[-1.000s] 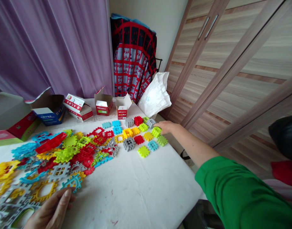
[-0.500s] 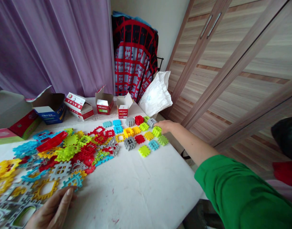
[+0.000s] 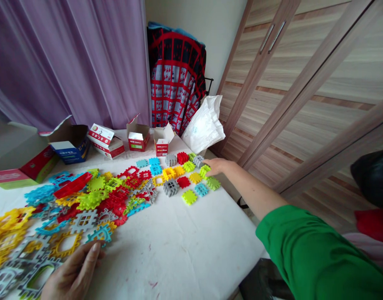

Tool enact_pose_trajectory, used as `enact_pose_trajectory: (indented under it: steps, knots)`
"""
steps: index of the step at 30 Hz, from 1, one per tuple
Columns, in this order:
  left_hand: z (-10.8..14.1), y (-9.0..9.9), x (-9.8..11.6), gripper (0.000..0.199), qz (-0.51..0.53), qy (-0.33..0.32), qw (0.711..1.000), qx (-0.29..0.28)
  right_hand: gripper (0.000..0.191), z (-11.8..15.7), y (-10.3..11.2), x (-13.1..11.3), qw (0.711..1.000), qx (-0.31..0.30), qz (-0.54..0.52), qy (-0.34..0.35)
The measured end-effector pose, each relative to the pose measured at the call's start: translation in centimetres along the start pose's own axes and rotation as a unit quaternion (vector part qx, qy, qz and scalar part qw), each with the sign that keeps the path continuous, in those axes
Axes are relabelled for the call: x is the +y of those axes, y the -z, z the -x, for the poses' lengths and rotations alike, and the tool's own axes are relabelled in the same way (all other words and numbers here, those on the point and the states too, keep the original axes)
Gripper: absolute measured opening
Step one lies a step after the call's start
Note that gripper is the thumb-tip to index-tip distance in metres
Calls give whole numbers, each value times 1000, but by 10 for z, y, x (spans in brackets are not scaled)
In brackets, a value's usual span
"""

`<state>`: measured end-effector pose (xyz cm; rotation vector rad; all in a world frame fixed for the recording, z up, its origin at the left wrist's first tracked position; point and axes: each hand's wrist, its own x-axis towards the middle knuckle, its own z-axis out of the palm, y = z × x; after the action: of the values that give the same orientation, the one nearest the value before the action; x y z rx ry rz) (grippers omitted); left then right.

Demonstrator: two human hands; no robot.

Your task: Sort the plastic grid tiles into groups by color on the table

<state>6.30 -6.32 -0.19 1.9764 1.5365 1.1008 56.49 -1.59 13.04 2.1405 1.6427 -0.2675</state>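
My left hand (image 3: 77, 266) rests at the near left of the white table, its thumb and fingers pressed together by a blue arched plastic piece (image 3: 99, 234). Across the table, my right hand (image 3: 215, 166) reaches to the far right corner, with its fingertips at a lime green stack (image 3: 204, 171) beside a grey stack (image 3: 198, 161); whether it grips the stack is hard to see. Around it lie a yellow piece (image 3: 195, 178), a blue piece (image 3: 201, 190) and a green piece (image 3: 213, 183). A large heap of mixed pieces (image 3: 85, 221) covers the left side.
Several open boxes line the back edge, among them a blue box (image 3: 73, 150) and a small red box (image 3: 162, 148). A white bag (image 3: 204, 125) stands at the back right corner. Beyond the table are a purple curtain (image 3: 94, 62) and a wooden wardrobe (image 3: 288, 96).
My right hand has shifted slightly and now covers more of the lime green stack. The view has turned a little, and the left heap and boxes appear farther right.
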Motion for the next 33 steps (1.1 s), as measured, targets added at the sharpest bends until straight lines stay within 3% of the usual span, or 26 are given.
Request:
enact_pose_trajectory:
  steps: [3,11,17,25,30,33]
  knots:
    - [0,0,-2,50,61,23,996,-57,83,-2,-4,-3,999,5,-18,-31]
    - [0,-2,-2,51,68,62,994,-55,78,-9,-14,-12,997,4,-27,-71]
    - [0,0,5,54,56,51,996,-45,70,-9,-14,-15,996,6,-26,-80]
    - [3,-4,-12,47,47,41,997,-52,69,-7,-13,-18,995,4,-32,-90]
    - [3,-4,-13,46,49,50,996,-57,75,-4,-10,-12,994,12,-47,-96]
    - [2,-3,-9,45,46,50,996,-55,70,3,-6,-3,992,37,-61,-105]
